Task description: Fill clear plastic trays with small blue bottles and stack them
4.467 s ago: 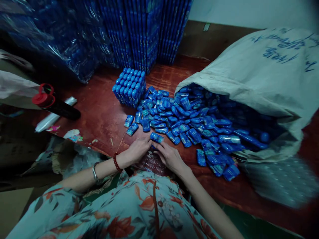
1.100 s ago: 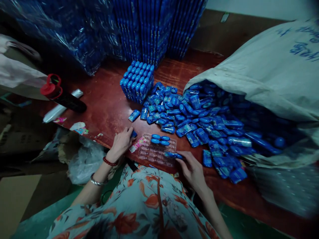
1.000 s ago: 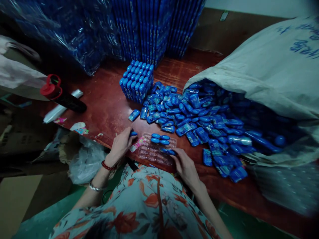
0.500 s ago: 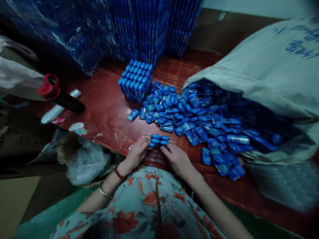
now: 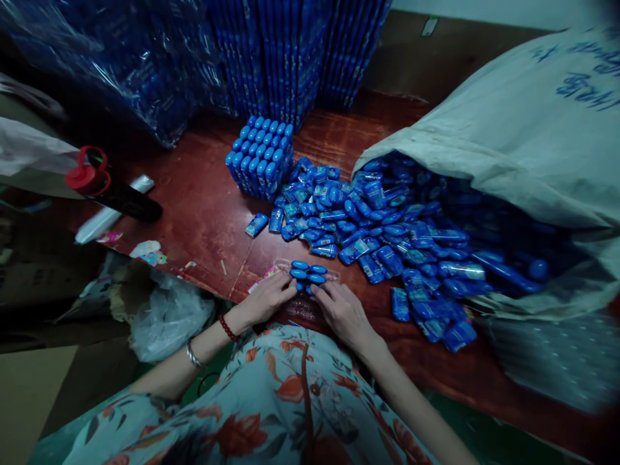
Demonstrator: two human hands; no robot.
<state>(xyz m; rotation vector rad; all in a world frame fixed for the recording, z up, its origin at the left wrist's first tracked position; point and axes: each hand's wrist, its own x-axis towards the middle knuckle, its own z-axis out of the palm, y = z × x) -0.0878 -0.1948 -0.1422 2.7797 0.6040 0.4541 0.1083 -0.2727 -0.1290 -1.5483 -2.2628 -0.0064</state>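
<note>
**Blue cases going into a clear tray at the table edge**

A big grey-white sack (image 5: 508, 129) lies on its side at the right of the red-brown table (image 5: 194, 206), its mouth spilling a heap of small blue cases (image 5: 368, 226) toward the middle. Behind, tall stacks of blue packs (image 5: 290, 58) stand against the wall beside film-wrapped bundles (image 5: 121, 64). In front of them stands a neat block of upright blue cases (image 5: 261, 158). At far left lies a black bottle with a red cap (image 5: 104, 190).

At the near edge lies a clear blister tray (image 5: 303, 290), a few blue cases (image 5: 306, 272) seated along its far row. The left hand (image 5: 266, 298) and right hand (image 5: 341, 310) rest on the tray, fingertips meeting at another blue case just below that row; both are narrowly curled, fingers pressing down, not closed round anything.

By the look of it, the step in hand is seating a case into its pocket. Most pockets appear unfilled, so the tray is at an early stage. The next move likely calls for one hand to reach into the heap and bring a case back lengthwise to the next free pocket.
</note>
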